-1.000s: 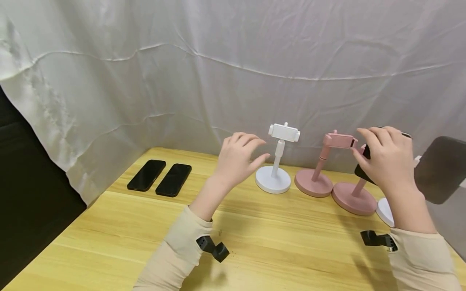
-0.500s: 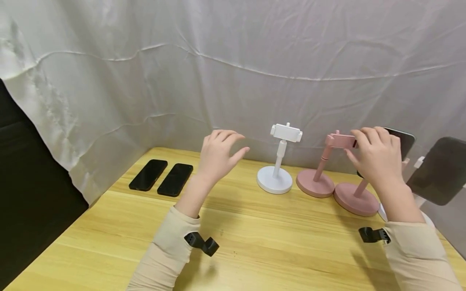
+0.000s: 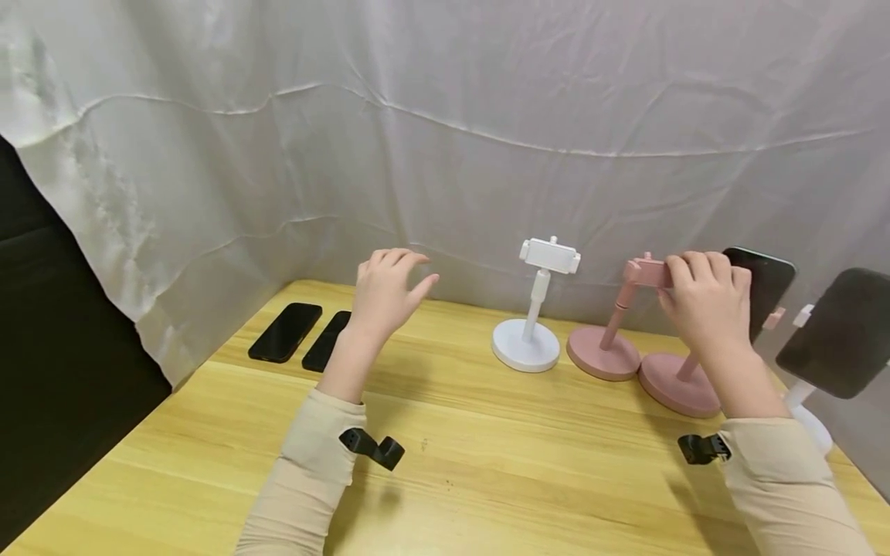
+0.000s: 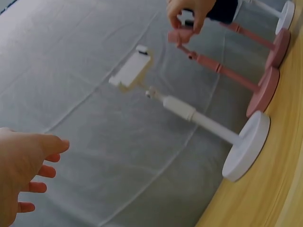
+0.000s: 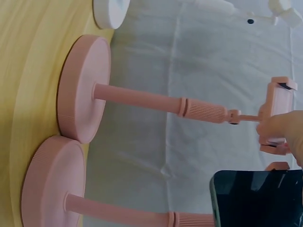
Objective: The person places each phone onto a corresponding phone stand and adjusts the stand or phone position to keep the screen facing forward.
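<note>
In the head view, my right hand (image 3: pixel 711 305) is at the clamp of a pink phone stand (image 3: pixel 648 272), fingers bent over its right end. The right wrist view shows the thumb against that clamp (image 5: pixel 279 101), and in the left wrist view thumb and fingers pinch it. My left hand (image 3: pixel 385 293) hovers in the air, holding nothing, its fingers loosely bent. Below it a black phone (image 3: pixel 323 346) lies flat, partly hidden by the forearm. Another black phone (image 3: pixel 285 332) lies beside it. A white phone stand (image 3: pixel 549 255) with a bare clamp stands between my hands.
Right of the gripped stand, a second pink stand (image 3: pixel 677 386) bears a phone (image 3: pixel 768 286). A white stand (image 3: pixel 813 425) at the far right bears another phone (image 3: pixel 837 332). A grey curtain (image 3: pixel 445 170) hangs behind the wooden table (image 3: pixel 487 463).
My left hand has moved left toward the flat phones. My right hand has moved left from the phone on the second pink stand to the neighbouring pink stand's clamp.
</note>
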The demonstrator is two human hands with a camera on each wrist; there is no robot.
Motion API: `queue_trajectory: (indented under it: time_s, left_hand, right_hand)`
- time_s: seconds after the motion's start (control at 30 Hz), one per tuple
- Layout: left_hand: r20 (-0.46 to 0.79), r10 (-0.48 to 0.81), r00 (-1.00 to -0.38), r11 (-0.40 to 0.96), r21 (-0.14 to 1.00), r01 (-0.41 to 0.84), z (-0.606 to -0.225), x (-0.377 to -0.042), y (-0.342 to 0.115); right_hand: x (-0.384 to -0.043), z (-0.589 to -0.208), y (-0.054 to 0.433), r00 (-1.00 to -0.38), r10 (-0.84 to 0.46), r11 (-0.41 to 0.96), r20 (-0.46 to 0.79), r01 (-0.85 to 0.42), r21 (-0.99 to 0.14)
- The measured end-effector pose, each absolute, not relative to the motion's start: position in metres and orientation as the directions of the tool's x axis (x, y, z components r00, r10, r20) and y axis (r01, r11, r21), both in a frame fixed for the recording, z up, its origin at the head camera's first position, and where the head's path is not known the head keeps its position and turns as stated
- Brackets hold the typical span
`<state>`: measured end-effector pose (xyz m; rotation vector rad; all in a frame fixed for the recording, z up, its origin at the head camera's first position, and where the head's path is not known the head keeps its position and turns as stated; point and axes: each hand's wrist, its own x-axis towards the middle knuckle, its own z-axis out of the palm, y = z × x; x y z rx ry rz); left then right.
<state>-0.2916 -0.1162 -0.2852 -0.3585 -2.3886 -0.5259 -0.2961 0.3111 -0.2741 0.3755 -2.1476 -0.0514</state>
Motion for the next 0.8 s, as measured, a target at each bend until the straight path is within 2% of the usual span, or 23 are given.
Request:
queue_trajectory:
  time_s: [0.1,0.33,0.57,0.8]
  left_hand:
    - [0.624,0.103,-0.774,0.892,0.286,0.35,-0.289,-0.295,-0.123]
    - [0.593,0.058,-0.803,0.893,0.328,0.307,-0.3,-0.306,-0.137]
    - [0.531,0.001,-0.847,0.889,0.388,0.245,-0.319,-0.315,-0.151]
    - [0.506,-0.031,-0.862,0.889,0.408,0.207,-0.341,-0.324,-0.162]
  right_hand:
    - [-0.298,-0.278,0.311,-0.538,-0.274,0.958,0.797,-0.229,0.175]
    - [-0.303,-0.279,0.313,-0.494,-0.293,0.952,0.819,-0.23,0.201]
    - [-0.3,-0.281,0.314,-0.506,-0.279,0.955,0.816,-0.239,0.179]
    - [-0.3,-0.284,0.307,-0.421,-0.266,0.95,0.867,-0.269,0.161]
